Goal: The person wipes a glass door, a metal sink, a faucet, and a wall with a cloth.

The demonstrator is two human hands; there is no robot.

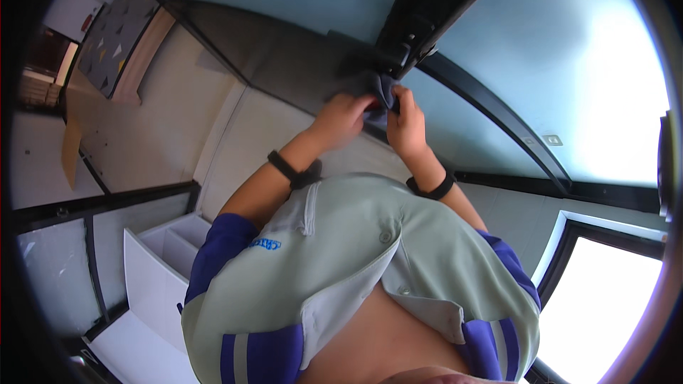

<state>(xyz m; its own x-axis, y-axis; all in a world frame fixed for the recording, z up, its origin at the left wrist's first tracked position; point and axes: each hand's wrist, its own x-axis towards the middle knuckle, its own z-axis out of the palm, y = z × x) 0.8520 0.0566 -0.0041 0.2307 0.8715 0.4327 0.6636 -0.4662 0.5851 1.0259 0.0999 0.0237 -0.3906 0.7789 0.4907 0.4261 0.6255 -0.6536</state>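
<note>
A dark grey cloth [385,89] is bunched up in front of me, close to a black door frame [409,35] with a metal fitting on it. My left hand [343,122] grips the cloth from its left side, fingers curled, and is slightly blurred. On the other side my right hand [407,125] pinches the cloth between thumb and fingers. A small reddish patch shows by the left fingertips; I cannot make out what it is. Both wrists wear black bands.
Pale blue frosted glass panels [491,110] in black frames stand ahead and to the right. At the lower left is a white open drawer unit [167,242]. A patterned bed [121,39] lies at the far left, and a bright window [605,299] is at the lower right.
</note>
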